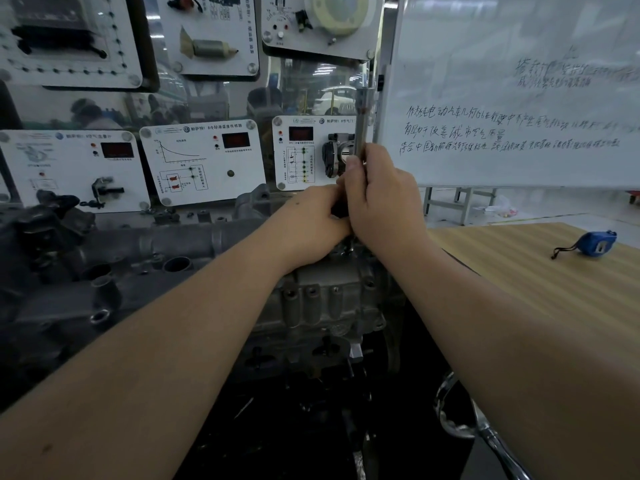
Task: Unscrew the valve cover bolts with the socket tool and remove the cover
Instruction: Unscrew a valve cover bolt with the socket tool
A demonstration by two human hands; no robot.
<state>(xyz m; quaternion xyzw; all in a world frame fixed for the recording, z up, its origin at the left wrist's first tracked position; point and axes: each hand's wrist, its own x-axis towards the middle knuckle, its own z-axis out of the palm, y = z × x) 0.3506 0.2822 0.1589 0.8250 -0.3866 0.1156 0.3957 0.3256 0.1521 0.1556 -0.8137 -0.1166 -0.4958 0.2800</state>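
At twelve o'clock on the engine, the right hand (384, 199) grips the upright socket tool (362, 123); the left hand (311, 223) steadies its base. The valve cover (322, 292) sits in place, so unscrewing seems unfinished.

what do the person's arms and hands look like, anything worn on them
Both forearms are bare right up to the frame edge: no sleeves, gloves, watch or rings in view. The left hand has a small dark spot on its back, and the left forearm another near the lower frame edge. The right hand shows no markings.

upright metal socket tool (362, 123), grey valve cover (322, 292)
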